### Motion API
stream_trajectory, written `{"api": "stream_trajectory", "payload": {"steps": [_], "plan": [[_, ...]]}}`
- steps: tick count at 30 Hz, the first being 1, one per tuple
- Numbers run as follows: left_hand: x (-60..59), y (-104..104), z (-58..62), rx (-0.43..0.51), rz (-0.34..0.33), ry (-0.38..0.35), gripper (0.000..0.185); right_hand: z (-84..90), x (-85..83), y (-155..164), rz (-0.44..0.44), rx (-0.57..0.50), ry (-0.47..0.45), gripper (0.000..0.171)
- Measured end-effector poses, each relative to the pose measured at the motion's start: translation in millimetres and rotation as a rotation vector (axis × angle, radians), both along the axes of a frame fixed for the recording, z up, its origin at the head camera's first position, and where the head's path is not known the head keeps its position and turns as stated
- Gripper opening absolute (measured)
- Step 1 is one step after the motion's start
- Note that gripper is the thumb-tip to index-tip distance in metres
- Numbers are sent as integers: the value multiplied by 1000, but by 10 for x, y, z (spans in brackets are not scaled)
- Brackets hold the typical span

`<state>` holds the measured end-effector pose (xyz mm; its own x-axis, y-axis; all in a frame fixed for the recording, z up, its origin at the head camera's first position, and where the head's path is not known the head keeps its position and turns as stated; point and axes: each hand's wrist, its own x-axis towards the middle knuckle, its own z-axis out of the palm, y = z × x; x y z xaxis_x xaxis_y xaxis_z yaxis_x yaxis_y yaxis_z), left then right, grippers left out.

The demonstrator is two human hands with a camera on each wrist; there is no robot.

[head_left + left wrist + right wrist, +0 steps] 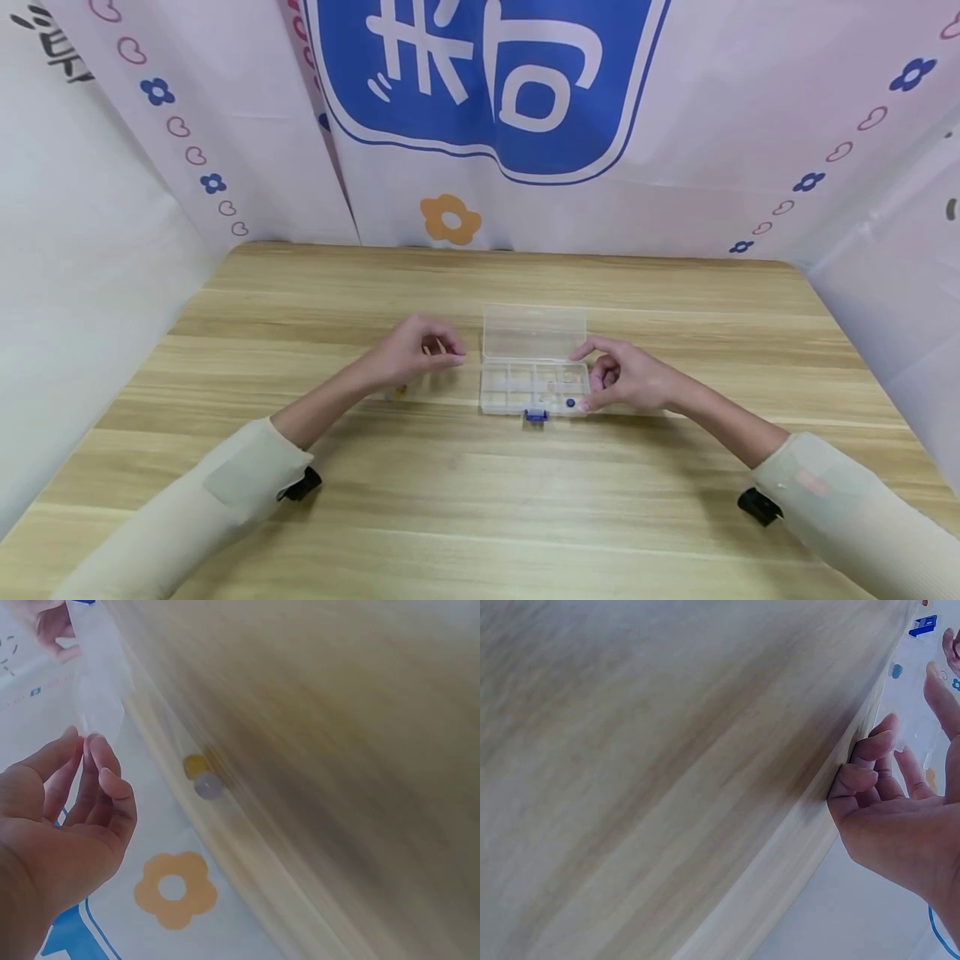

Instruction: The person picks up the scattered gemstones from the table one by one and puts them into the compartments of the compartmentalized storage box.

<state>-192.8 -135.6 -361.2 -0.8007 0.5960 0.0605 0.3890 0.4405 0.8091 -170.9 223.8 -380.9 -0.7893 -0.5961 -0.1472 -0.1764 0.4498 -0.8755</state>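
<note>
Centrally on the wooden worktop [300, 517] sits a clear compartment box [534, 385], its lid [533, 332] standing open at the far side and a blue latch [536, 415] at the near edge. A small blue bead [570, 403] lies in a near-right compartment. The right hand [626, 377] rests against the box's right end, grip curled round that end with thumb and forefinger at the rim. The left hand [411, 350] hovers just left of the box, fingers loosely bent and apart; whether it pinches something tiny I cannot tell. Below it on the worktop lie 2 small beads, a yellow bead [195, 763] touching a grey bead [208, 787]. A printed backdrop [480, 125] with an orange flower [450, 219] closes off the far side.
</note>
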Motion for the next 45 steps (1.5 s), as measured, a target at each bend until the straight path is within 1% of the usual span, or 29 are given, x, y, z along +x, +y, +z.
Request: {"api": "stream_trajectory", "payload": {"steps": [6,12,18,23,30,37,45], "plan": [[1,-156,-43,-43,0,-17,7,4,8,-5,-1,2,5,63],[17,-286,-42,-81,19,-32,10,6,5,-15,1,9,9,63],[8,-372,-52,-94,41,-40,11,4,-4,-16,1,15,6,63],[-1,-441,-81,-90,40,-48,11,5,-4,-14,-4,22,6,63],[0,-521,-116,-92,38,-31,8,-4,-9,-4,-3,18,3,63],[11,-592,-144,-96,19,22,6,0,-3,1,-4,11,-1,62],[4,-666,-175,-121,8,23,4,-1,-7,1,-2,14,4,63]]}}
